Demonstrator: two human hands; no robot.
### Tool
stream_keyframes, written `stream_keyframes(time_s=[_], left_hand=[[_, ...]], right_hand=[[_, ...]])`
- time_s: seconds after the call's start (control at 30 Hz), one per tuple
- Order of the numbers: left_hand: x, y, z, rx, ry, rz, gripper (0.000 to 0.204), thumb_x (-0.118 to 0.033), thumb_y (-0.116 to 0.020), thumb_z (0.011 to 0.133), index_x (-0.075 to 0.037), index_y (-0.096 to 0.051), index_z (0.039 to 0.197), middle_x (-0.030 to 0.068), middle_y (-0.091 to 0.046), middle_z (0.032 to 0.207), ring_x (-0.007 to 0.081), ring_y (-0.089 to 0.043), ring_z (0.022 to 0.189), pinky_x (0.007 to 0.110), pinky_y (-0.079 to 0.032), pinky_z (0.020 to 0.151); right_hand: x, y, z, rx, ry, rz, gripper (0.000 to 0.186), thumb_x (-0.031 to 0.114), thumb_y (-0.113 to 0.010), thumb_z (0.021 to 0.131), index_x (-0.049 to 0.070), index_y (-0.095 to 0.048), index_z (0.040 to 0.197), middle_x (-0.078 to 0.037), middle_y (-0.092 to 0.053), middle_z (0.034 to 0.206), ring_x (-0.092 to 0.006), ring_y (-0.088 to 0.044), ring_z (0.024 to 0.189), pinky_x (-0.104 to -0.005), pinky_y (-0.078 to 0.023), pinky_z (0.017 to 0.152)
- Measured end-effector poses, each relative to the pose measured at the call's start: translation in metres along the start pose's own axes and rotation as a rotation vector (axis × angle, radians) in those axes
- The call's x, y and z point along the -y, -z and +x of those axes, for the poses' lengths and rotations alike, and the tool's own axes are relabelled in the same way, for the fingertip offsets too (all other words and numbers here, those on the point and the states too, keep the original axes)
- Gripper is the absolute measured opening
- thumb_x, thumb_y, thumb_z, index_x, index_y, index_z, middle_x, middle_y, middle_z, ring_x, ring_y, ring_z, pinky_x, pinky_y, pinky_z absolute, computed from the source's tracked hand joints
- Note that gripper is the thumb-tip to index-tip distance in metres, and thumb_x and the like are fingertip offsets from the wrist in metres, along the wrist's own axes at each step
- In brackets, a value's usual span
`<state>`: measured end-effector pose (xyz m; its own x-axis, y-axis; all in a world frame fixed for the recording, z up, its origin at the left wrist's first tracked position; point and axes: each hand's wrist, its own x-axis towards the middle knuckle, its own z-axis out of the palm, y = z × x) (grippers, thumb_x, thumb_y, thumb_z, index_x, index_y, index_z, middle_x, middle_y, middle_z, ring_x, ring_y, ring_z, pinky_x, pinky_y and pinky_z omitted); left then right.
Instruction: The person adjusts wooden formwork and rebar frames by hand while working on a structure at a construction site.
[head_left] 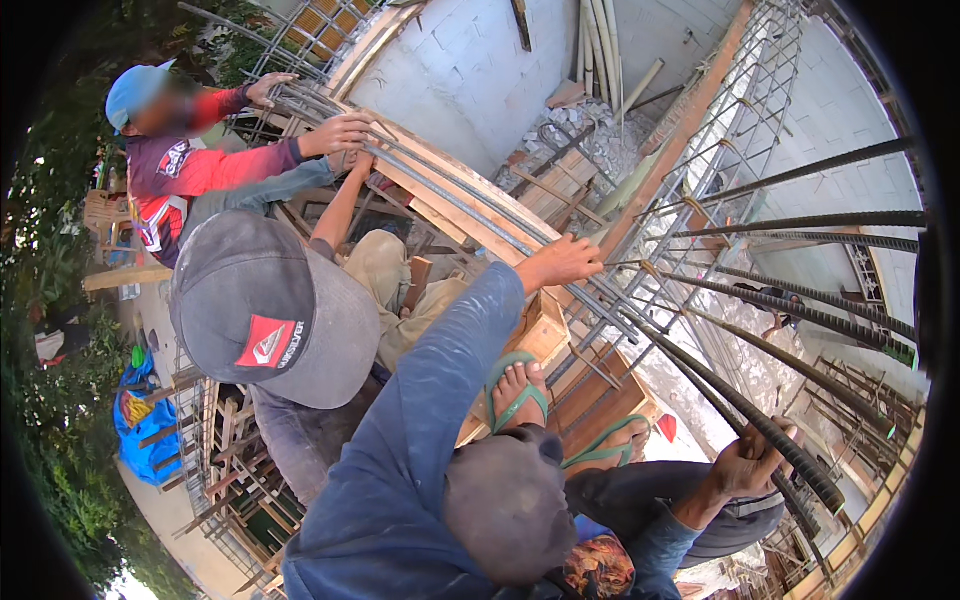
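Observation:
My left hand (560, 262), in a blue sleeve, is closed over long ribbed steel bars (465, 203) that run along the wooden formwork (450, 170). Lower right, my right hand (748, 465) grips a thick dark ribbed bar (735, 405) that slants toward the near right. The bars meet a wired rebar cage (690, 260) just right of my left hand. At the far left, a co-worker in a blue cap (140, 95) rests a hand (340, 135) on the bars' other end. A second co-worker, in a grey cap (270, 300), reaches there too.
My feet, in green flip-flops (515, 395), stand on wooden boards (590, 395). Several thick bars (830, 225) jut out at the right. Rubble (590, 140) and planks lie below by a grey block wall (450, 75). A blue tarp (150, 430) lies far left.

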<state>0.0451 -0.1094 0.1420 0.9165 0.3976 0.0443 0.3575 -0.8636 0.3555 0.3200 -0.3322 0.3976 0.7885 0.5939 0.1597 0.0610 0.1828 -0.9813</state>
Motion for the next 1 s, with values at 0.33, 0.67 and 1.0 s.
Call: stream_keyframes(time_s=[0.33,0.67,1.0], left_hand=[[0.007,-0.016,-0.001,0.021,0.074,0.094,0.021,-0.014,-0.062,0.081,-0.009,-0.064,0.101,0.0125,-0.066,0.087,0.0292,-0.068,0.087,0.04,-0.056,0.071],[0.002,-0.012,-0.002,0.034,0.119,-0.089,0.021,-0.023,-0.063,0.088,-0.003,-0.057,0.088,0.0149,-0.061,0.082,0.0357,-0.063,0.086,0.047,-0.049,0.073],[0.006,0.001,0.031,0.528,0.284,-0.161,0.068,-0.063,-0.04,0.095,-0.004,-0.072,0.085,0.0208,-0.068,0.081,0.0392,-0.065,0.085,0.051,-0.049,0.075]], right_hand=[[0.01,-0.033,-0.001,-0.109,0.069,-0.014,0.028,0.018,-0.047,0.1,0.003,-0.048,0.076,-0.002,-0.043,0.058,-0.0025,-0.027,0.044,-0.0192,-0.021,0.041],[0.014,-0.037,0.002,-0.107,0.19,-0.258,0.032,0.012,-0.046,0.096,-0.001,-0.051,0.068,-0.008,-0.05,0.059,-0.0119,-0.043,0.048,-0.0264,-0.035,0.044],[0.013,-0.041,0.001,-0.197,0.173,-0.174,0.034,0.016,-0.051,0.095,-0.004,-0.05,0.067,-0.008,-0.048,0.06,-0.01,-0.04,0.044,-0.0234,-0.031,0.038]])
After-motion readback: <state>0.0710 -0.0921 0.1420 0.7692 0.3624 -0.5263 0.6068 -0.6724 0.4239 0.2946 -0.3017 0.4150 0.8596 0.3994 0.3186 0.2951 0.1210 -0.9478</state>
